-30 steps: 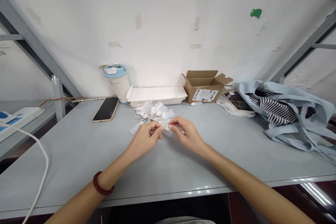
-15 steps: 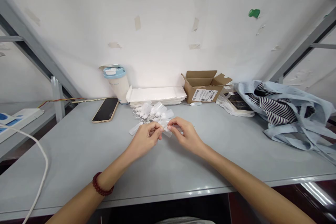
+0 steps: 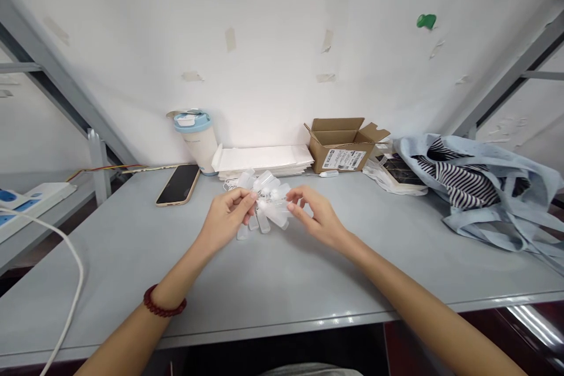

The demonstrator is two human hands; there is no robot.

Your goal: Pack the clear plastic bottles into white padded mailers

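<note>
A bunch of small clear plastic tags (image 3: 274, 212) with thin white loops lies near the back middle of the grey table, fanned out between my hands. My left hand (image 3: 229, 212) is closed at the left side of the bunch, thumb and forefinger pinched on one tag's looped end. Just right of the bunch, my right hand (image 3: 316, 211) has its thumb and forefinger slightly apart, tips close to the tag ends. Whether those tips touch a tag is hard to see. Several tags overlap, so single ones are partly hidden.
Behind the tags lies a stack of white envelopes (image 3: 264, 158). A phone (image 3: 178, 185) and a lidded cup (image 3: 198, 144) stand left of it. To the right are an open cardboard box (image 3: 346, 147), a small white tube (image 3: 328, 174) and a light blue bag (image 3: 484, 188). A white cable (image 3: 79, 270) crosses the left edge.
My left hand has moved slightly left and the right hand slightly right, so they are farther apart. The right fingertips have parted from their pinch. More tags fan out toward me.
</note>
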